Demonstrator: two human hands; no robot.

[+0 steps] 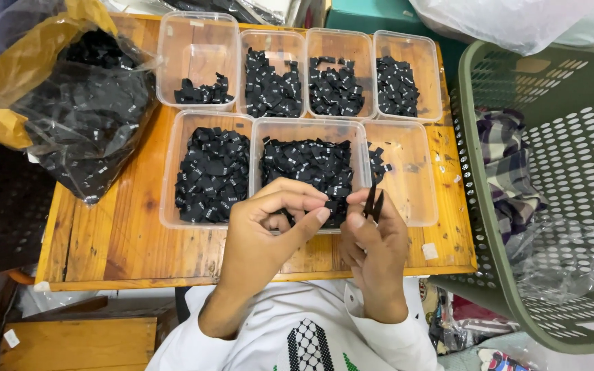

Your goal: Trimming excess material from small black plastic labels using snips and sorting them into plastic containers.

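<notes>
Two hands raised together, left hand [266, 230] pinching black label [330, 204], right hand [374, 240] holding tweezers [374, 202]

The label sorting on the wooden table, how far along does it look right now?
Done: five clear tubs hold good piles of black labels. In hand: the left hand pinches labels over the front middle tub while the right hand holds a thin dark tool. Left: the plastic bag is full of labels, and the back left tub and front right tub are nearly empty.

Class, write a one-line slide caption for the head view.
Left hand and right hand pinch small black labels over clear tubs on a wooden table.
</notes>
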